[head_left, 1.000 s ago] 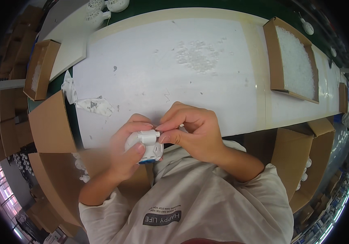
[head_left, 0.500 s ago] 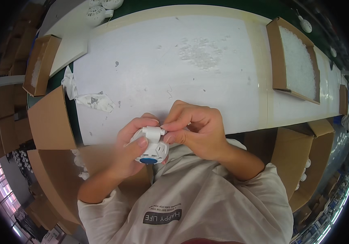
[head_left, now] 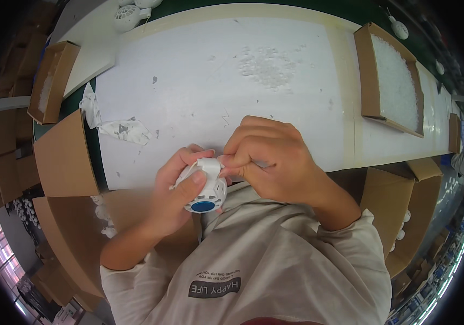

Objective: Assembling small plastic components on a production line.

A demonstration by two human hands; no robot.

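Observation:
My left hand [head_left: 180, 187] is closed around a small white plastic fan head [head_left: 208, 190], low over the table's near edge. A blue disc [head_left: 203, 206] sits on its vented face, turned toward me. A short white tubular neck sticks up between my left thumb and fingers. At the right side of this neck, my right hand [head_left: 270, 154] has thumb and index finger pinched together. Whatever lies between those fingertips is too small and too hidden to make out. Out on the white tabletop [head_left: 188, 81], a loose patch of small clear pieces [head_left: 267, 67] is spread.
A carton tray [head_left: 369, 81] of clear pieces stands at right, a smaller carton [head_left: 53, 84] at far left. More white fan heads [head_left: 127, 19] lie top left. Crumpled white sheeting [head_left: 123, 131] rests on the left side. Open cardboard boxes [head_left: 67, 157] flank me, with white parts inside.
My right hand has lifted slightly and turned, its fingers still pinched at the neck. The fan head has tilted a little, showing more of the blue disc.

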